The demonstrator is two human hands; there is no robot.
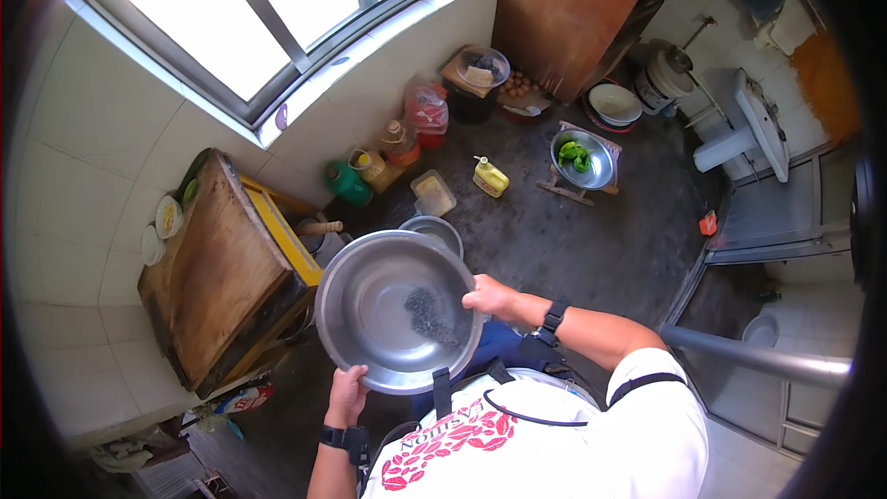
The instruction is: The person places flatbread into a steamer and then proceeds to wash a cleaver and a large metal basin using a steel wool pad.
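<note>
A wide metal basin (374,300) is held in front of me, tilted so that I look into it. My left hand (347,395) is closed on its near left rim. On the right rim, my right hand (490,297) is closed as well. A dark speckled patch (429,316) shows inside the basin; whether it is bits of something or a reflection, I cannot tell. Partly hidden behind the basin is a smaller metal bowl (442,230). A wooden handle (321,227) sticks out beside the worktable.
To the left stands a wooden-topped worktable (208,277) with small bowls (168,216). Ahead, a metal bowl of green vegetables (577,159) rests on a low stool (564,191). A yellow bottle (491,177) and a shallow container (432,193) stand on the floor (531,249). Right is a washbasin (759,125).
</note>
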